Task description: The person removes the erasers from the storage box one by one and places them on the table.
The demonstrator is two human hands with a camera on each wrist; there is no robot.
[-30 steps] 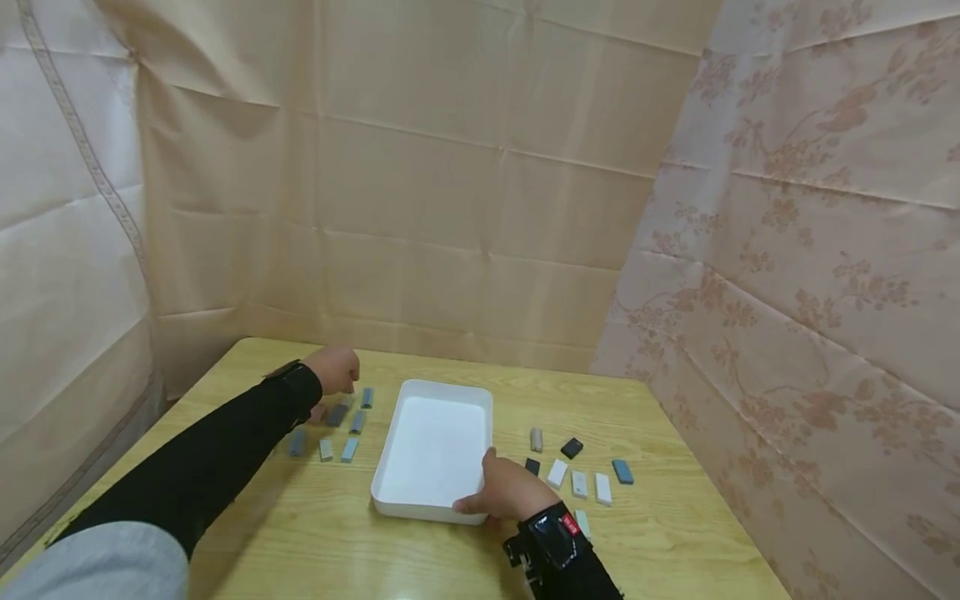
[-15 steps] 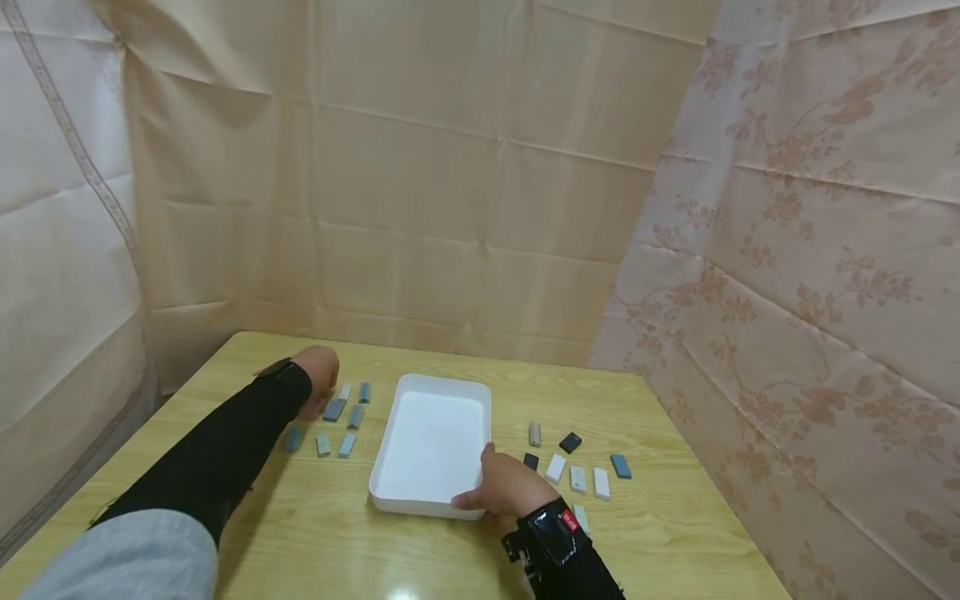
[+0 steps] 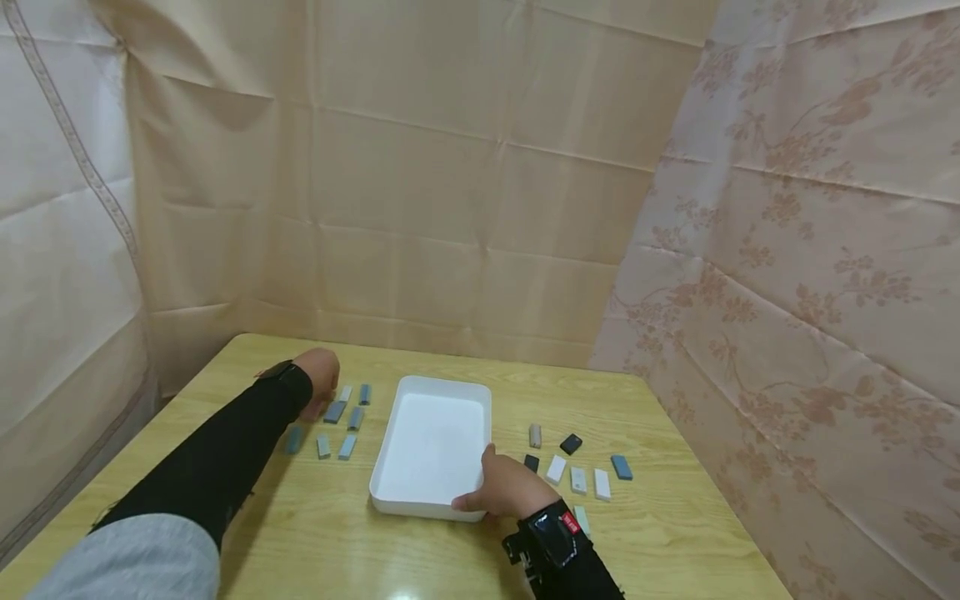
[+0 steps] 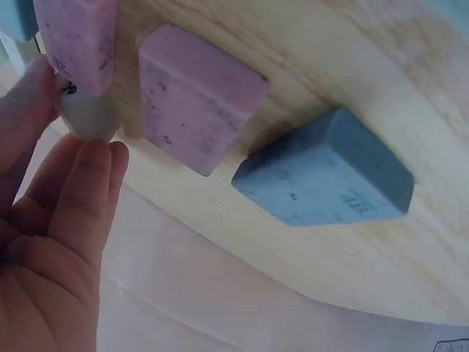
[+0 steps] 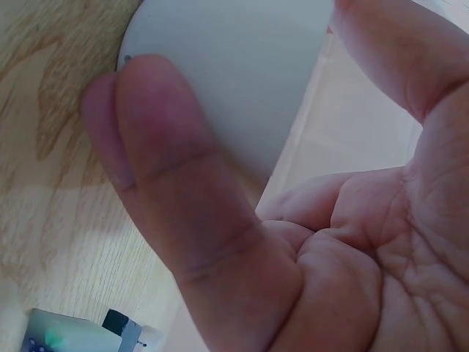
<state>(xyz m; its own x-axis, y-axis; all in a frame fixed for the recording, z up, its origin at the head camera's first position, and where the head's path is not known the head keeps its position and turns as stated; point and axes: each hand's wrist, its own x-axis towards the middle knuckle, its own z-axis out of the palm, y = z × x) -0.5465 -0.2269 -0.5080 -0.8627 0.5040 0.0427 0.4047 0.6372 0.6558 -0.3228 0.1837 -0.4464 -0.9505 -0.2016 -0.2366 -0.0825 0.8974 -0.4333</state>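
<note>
At the left of the table in the head view, my left hand (image 3: pixel 318 372) is bent down among several small erasers. The left wrist view shows its thumb and fingertips pinching a whitish eraser (image 4: pixel 89 116), partly hidden behind a pink eraser (image 4: pixel 80 44). Beside these lie another pink eraser (image 4: pixel 196 99) and a blue-grey eraser (image 4: pixel 326 176) marked 4B. My right hand (image 3: pixel 510 486) grips the near right corner of a white tray (image 3: pixel 397 506), its thumb on the near side. In the right wrist view, fingers (image 5: pixel 165 117) lie along the tray's outer wall (image 5: pixel 234 66).
Right of the tray lie several more erasers, among them a black eraser (image 3: pixel 571 443), a white eraser (image 3: pixel 602 484) and a blue eraser (image 3: pixel 621 467). A beige cloth (image 3: pixel 405 208) hangs behind the wooden table (image 3: pixel 675 533), with a flowered cloth (image 3: pixel 795 275) at the right.
Over the second my left hand has shifted slightly left and down, uncovering a light eraser beside it. The right hand stays on the tray's corner.
</note>
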